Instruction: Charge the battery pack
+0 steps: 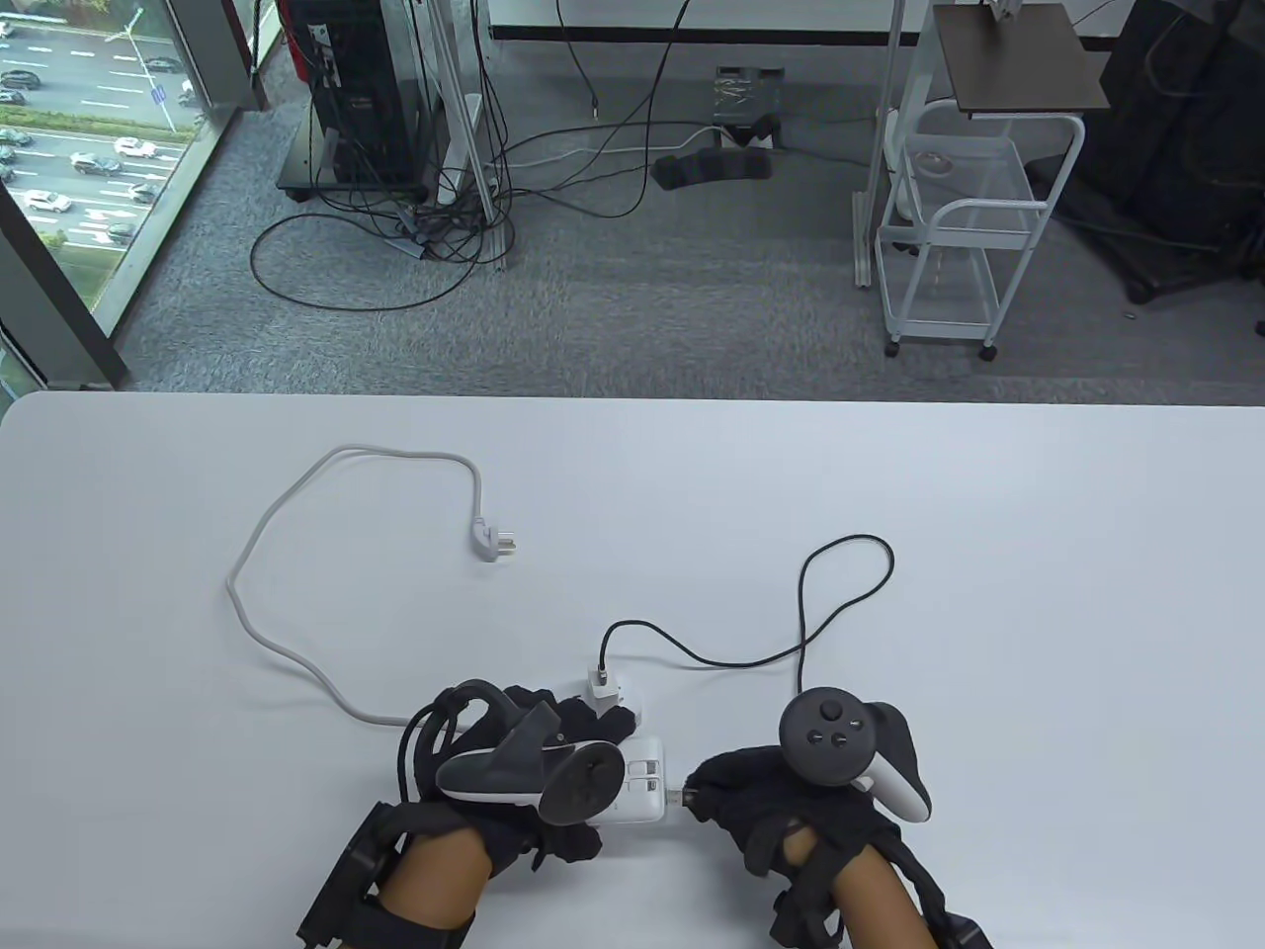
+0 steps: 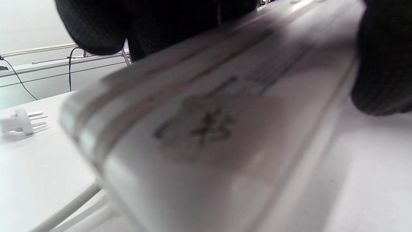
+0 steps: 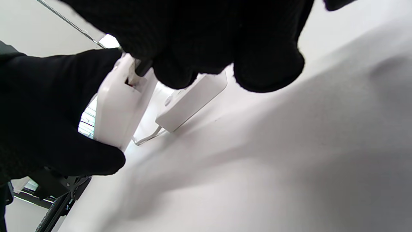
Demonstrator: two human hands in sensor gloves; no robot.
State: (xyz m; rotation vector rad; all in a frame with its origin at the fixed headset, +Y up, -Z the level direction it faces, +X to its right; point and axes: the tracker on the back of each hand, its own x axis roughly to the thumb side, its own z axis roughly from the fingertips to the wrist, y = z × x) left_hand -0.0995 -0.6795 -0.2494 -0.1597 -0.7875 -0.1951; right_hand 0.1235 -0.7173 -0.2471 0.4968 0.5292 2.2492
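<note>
My left hand (image 1: 593, 781) grips a white battery pack (image 1: 642, 791) just above the table's front edge. My right hand (image 1: 700, 791) pinches the black connector (image 1: 678, 794) of a thin black cable (image 1: 840, 554) against the pack's right end. In the right wrist view my fingers (image 3: 173, 64) press the connector (image 3: 141, 68) into a port on the pack (image 3: 119, 106), which the left hand (image 3: 48, 112) holds. The cable runs back to a white charger (image 1: 601, 682) plugged into a white power strip (image 1: 632, 710). The blurred pack (image 2: 209, 135) fills the left wrist view.
The strip's grey cord (image 1: 296, 514) loops over the left of the table and ends in a loose plug (image 1: 494, 542), which also shows in the left wrist view (image 2: 19, 122). The strip (image 3: 193, 96) lies just behind the pack. Beyond the table's far edge are floor cables and a white cart (image 1: 949, 227).
</note>
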